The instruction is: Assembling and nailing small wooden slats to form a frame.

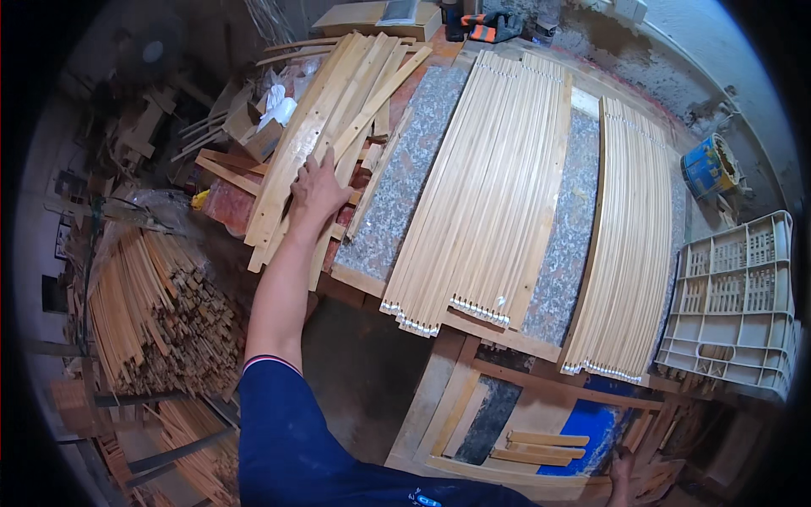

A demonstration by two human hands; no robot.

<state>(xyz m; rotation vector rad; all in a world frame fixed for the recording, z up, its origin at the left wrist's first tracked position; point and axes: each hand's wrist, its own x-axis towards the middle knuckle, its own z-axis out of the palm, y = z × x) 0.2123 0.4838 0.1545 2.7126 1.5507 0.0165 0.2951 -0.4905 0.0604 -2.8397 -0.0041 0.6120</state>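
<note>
My left hand (319, 188) reaches out to a stack of pale wooden boards (291, 156) with small dark holes. Its fingers are spread and rest on the boards, near a slat (382, 103) lying slantwise across them. My right hand (622, 465) is low at the right, by the edge of a wooden frame (541, 480); it is small and dim, and its fingers cannot be made out. To the right of my left hand, a wide row of narrow wooden slats (490, 186) with whitish ends lies on the speckled tabletop (401, 173). A second row of slats (625, 237) lies farther right.
A white plastic crate (726, 296) stands at the right, below a blue bucket (708, 167). Bundled sticks (160, 313) fill the left side. Short wood pieces (541, 448) lie on a lower shelf. Orange-and-black gloves (490, 27) and a cardboard box (372, 17) sit at the back.
</note>
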